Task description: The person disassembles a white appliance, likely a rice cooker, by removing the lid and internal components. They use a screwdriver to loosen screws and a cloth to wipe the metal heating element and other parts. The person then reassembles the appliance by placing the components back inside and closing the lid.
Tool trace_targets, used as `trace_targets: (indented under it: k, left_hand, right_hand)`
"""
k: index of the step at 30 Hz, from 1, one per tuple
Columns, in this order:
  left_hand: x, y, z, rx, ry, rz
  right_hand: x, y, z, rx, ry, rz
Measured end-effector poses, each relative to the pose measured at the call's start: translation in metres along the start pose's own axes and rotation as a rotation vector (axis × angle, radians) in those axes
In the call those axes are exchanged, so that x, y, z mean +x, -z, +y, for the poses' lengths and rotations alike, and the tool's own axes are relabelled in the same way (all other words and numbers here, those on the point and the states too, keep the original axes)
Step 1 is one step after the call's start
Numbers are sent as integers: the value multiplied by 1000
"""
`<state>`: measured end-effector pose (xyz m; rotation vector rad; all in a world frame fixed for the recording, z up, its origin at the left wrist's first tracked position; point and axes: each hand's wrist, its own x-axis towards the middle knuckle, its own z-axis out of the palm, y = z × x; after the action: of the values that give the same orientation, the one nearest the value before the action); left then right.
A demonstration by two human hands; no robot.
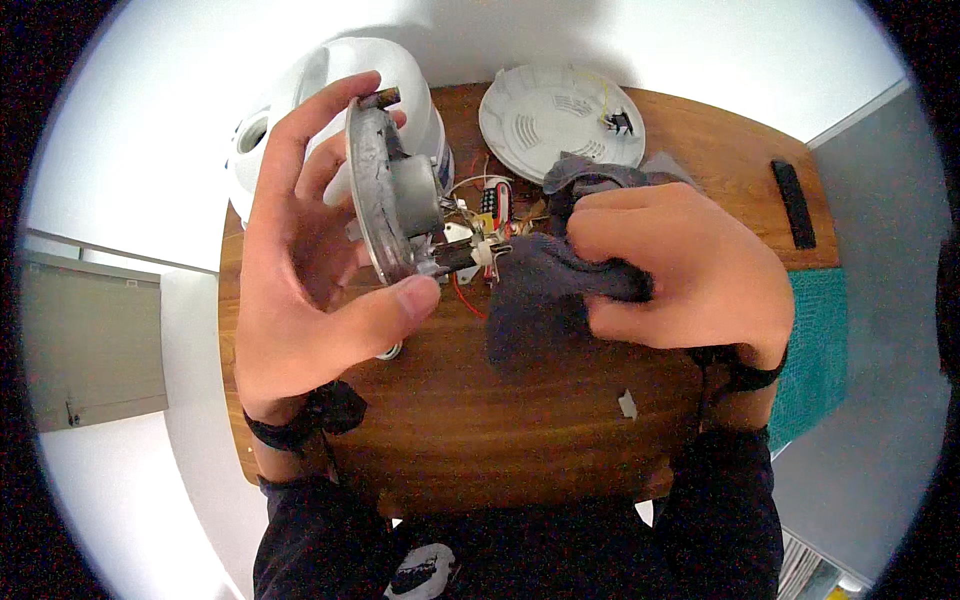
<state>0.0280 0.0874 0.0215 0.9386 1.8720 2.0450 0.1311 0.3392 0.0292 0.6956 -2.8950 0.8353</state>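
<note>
My left hand [300,270] holds a round metal heating plate [372,190] by its rim, on edge, fingers behind it and the thumb at its lower edge. A silver cylinder [416,195] sticks out of the plate's right-hand face, with wires and small metal parts [470,248] beside it. In my right hand [690,265] is a bunched dark grey cloth [540,300], gripped between thumb and fingers. Its loose end hangs just right of the metal parts; whether they touch I cannot tell.
At the back left stands a white appliance housing [390,75]. A white round vented cover [545,110] lies at the back of the wooden table [500,430]. A black bar-shaped object [793,205], a green mat [815,350] and a small white scrap [627,404] are on the right.
</note>
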Motion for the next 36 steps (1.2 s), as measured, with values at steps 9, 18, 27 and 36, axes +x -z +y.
trace_targets:
  k: [9,18,27,36]
  left_hand:
    - [1,5,-3,18,-19,19]
    - [1,12,-1,54,41,16]
    - [-2,23,0,16,101,98]
    - [-15,13,10,-219,170,138]
  right_hand:
    - [0,2,5,141,134,338]
    - [-7,32,-22,249,310,-180]
    - [-13,27,-20,538,232,-335]
    - [15,-31,-42,116,32,-470]
